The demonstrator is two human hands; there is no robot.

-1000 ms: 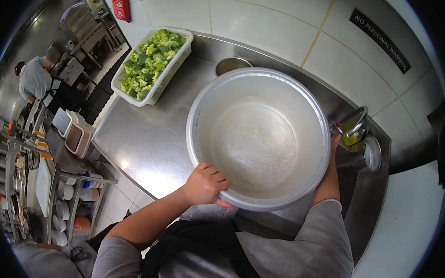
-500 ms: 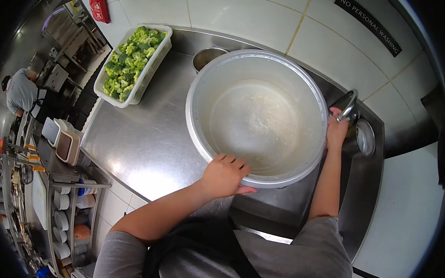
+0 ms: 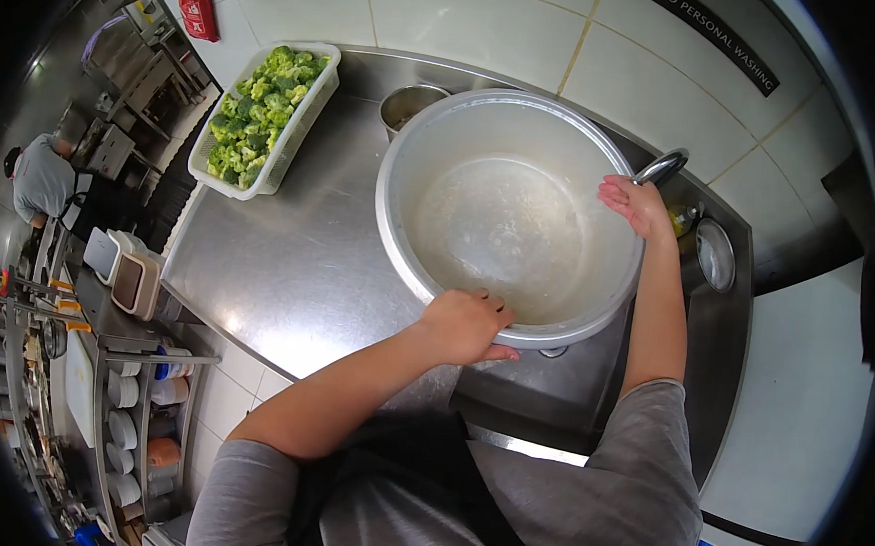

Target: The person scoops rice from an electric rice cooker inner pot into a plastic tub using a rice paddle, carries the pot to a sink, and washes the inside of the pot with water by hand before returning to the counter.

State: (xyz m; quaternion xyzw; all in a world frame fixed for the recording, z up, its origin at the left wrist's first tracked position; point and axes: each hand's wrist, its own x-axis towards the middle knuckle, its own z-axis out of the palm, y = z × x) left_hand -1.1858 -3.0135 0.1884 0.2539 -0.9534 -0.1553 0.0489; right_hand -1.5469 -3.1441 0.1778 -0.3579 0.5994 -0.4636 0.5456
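A large round metal basin (image 3: 413, 199) stands tilted over the sink's left edge, its inside wet, with a little cloudy water or residue at the bottom. My left hand (image 3: 464, 325) grips the near rim, fingers over the inside and thumb outside. At the right rim my right hand (image 3: 641, 206) is open, its fingers stretched toward the inside of the basin. Just above that hand is the curved chrome faucet (image 3: 663, 167). Whether water runs from it I cannot tell.
A white basket (image 3: 302, 130) full of broccoli florets (image 3: 259, 119) sits at the back left of the steel counter (image 3: 282, 266). Behind the basin stands a small metal pot (image 3: 406, 104). A metal bowl (image 3: 716, 256) leans at the sink's right. Another person (image 3: 43, 180) works far left.
My right hand has left the basin's outer right side and come up over the rim beside the faucet. The left hand stays on the near rim. The basin has shifted slightly.
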